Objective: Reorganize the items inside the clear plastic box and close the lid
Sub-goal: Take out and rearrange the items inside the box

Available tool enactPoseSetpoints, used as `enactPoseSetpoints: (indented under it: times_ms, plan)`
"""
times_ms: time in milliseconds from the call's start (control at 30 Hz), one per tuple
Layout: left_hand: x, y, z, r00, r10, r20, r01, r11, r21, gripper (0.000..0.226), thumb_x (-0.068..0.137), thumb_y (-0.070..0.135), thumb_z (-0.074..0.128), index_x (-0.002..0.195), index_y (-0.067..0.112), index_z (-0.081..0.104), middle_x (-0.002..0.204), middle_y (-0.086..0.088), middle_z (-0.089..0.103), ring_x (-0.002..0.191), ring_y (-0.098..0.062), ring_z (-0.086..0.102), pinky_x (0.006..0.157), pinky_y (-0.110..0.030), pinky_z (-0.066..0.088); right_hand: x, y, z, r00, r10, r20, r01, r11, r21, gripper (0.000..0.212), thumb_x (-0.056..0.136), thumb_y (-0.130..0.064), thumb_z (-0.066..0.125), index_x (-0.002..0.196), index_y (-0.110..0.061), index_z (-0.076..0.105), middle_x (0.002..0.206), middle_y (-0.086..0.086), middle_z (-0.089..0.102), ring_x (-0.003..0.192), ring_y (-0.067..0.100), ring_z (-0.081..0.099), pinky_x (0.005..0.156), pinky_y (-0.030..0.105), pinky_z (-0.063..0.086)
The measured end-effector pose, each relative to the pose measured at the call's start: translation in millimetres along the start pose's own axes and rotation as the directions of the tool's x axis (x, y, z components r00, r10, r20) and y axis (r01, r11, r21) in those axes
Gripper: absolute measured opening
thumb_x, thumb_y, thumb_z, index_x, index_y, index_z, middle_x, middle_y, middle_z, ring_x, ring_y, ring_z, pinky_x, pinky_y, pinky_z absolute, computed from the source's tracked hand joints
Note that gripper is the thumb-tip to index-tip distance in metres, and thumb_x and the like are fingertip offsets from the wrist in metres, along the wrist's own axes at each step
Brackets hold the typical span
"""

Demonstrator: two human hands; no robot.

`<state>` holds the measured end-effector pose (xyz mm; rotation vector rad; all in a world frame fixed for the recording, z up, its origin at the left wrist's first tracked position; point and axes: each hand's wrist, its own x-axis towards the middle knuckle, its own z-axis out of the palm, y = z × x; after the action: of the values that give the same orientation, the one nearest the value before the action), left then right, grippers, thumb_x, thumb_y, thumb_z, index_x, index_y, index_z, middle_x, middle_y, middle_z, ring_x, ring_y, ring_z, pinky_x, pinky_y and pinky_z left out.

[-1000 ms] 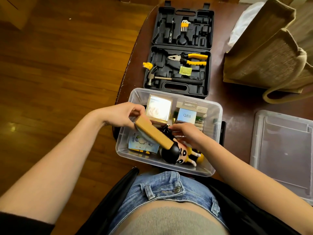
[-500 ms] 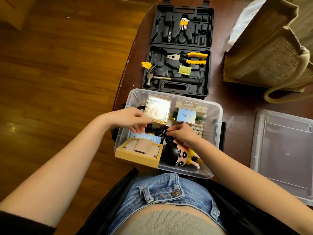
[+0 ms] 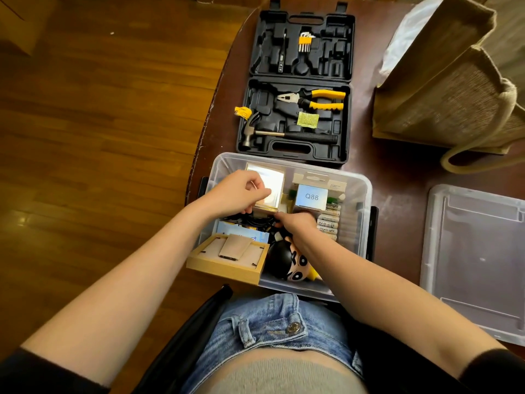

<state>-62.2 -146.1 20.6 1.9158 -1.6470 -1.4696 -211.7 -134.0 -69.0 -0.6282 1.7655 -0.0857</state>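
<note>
Head view: left hand (image 3: pixel 241 191) pinches shiny box (image 3: pixel 270 189); right hand (image 3: pixel 295 223) grip unclear, both inside clear box (image 3: pixel 366 200).

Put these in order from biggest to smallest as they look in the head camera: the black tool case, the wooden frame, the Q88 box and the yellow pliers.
1. black tool case, by far the biggest.
2. wooden frame, though it lies nearer the camera, which enlarges it.
3 and 4. yellow pliers and Q88 box look too alike to rank: the pliers are longer, the box wider.
</note>
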Motion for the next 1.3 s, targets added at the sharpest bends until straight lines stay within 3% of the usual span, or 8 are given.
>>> enactPoseSetpoints:
  times_ms: [200, 367, 500, 667, 767, 833, 1133, 1300]
  plan:
    - [4, 11, 10, 0.992, 0.053, 0.112, -0.045, 0.996, -0.075, 0.016, 0.093, 0.027, 0.058, 0.079, 0.018, 0.058, 0.055, 0.006, 0.06, 0.05, -0.004, 0.058, 0.05, -0.015, 0.046, -2, 10, -16, 0.996, -0.085, 0.029, 0.079, 0.982, 0.17, 0.013, 0.087, -0.02, 0.066, 0.093, -0.008, 0.065, 0.081, 0.007, 0.07, 0.07, 0.022, 0.062, 0.061, 0.032, 0.049]
    - [4, 15, 19, 0.946, 0.038, 0.321, -0.019, 0.998, -0.062, 0.012, 0.091, 0.026, 0.062, 0.088, 0.014, 0.065, 0.08, -0.002, 0.069, 0.068, -0.006, 0.067, 0.06, -0.013, 0.051, -7, 19, -45, 0.962, -0.273, 0.022, 0.273, 0.947, -0.169, 0.02, 0.094, -0.022, 0.055, 0.098, -0.005, 0.066, 0.09, 0.01, 0.071, 0.081, 0.029, 0.066, 0.076, 0.044, 0.055]
    - [8, 19, 40, 0.854, -0.005, 0.52, -0.086, 0.985, 0.151, 0.026, 0.087, 0.035, 0.067, 0.102, 0.014, 0.067, 0.1, -0.001, 0.067, 0.091, -0.014, 0.063, 0.077, -0.021, 0.049, -20, 15, -70, 0.893, -0.432, 0.13, 0.404, 0.638, -0.655, 0.023, 0.096, -0.022, 0.047, 0.103, -0.005, 0.062, 0.099, 0.013, 0.067, 0.086, 0.026, 0.06, 0.071, 0.033, 0.048]
    - [16, 19, 66, 0.777, -0.116, 0.619, -0.152, 0.919, 0.363, 0.046, 0.079, 0.05, 0.07, 0.111, 0.02, 0.058, 0.098, 0.011, 0.055, 0.092, -0.012, 0.054, 0.078, -0.025, 0.043, -38, 4, -84, 0.843, -0.459, 0.281, 0.441, 0.291, -0.849, 0.023, 0.088, -0.009, 0.05, 0.11, -0.008, 0.058, 0.106, 0.01, 0.065, 0.092, 0.028, 0.061, 0.067, 0.03, 0.046]
    - [20, 17, 77, 0.772, -0.132, 0.622, -0.152, 0.911, 0.382, 0.039, 0.075, 0.043, 0.075, 0.101, 0.022, 0.055, 0.088, 0.012, 0.052, 0.08, -0.011, 0.051, 0.069, -0.027, 0.041, -49, -2, -89, 0.835, -0.456, 0.309, 0.352, 0.01, -0.936, 0.007, 0.086, -0.004, 0.051, 0.088, -0.008, 0.056, 0.09, 0.007, 0.06, 0.09, 0.028, 0.062, 0.061, 0.03, 0.041]
    - [20, 17, 77, 0.758, -0.136, 0.638, -0.179, 0.897, 0.404, 0.041, 0.074, 0.038, 0.078, 0.099, 0.021, 0.051, 0.084, 0.012, 0.048, 0.072, -0.006, 0.046, 0.062, -0.025, 0.037, -49, -4, -92, 0.832, -0.458, 0.314, 0.312, -0.082, -0.947, 0.021, 0.085, 0.002, 0.048, 0.068, -0.01, 0.043, 0.072, 0.002, 0.047, 0.08, 0.028, 0.058, 0.059, 0.03, 0.039]
    - [18, 33, 66, 0.686, -0.199, 0.7, -0.244, 0.843, 0.479, 0.08, 0.077, 0.03, 0.077, 0.141, 0.019, 0.031, 0.111, 0.002, 0.043, 0.098, -0.016, 0.046, 0.082, -0.025, 0.037, -34, -3, -90, 0.824, -0.446, 0.35, 0.344, -0.097, -0.934, 0.031, 0.083, -0.001, 0.05, 0.062, -0.014, 0.032, 0.068, 0.001, 0.042, 0.073, 0.025, 0.05, 0.057, 0.03, 0.038]
    - [23, 39, 58, 0.599, -0.271, 0.753, -0.291, 0.803, 0.52, 0.041, 0.077, 0.036, 0.077, 0.107, 0.025, 0.052, 0.098, 0.007, 0.052, 0.093, -0.015, 0.049, 0.085, -0.034, 0.047, -31, 6, -83, 0.827, -0.44, 0.349, 0.311, -0.16, -0.937, 0.012, 0.089, -0.007, 0.047, 0.089, -0.014, 0.057, 0.099, 0.005, 0.065, 0.092, 0.025, 0.062, 0.063, 0.029, 0.037]
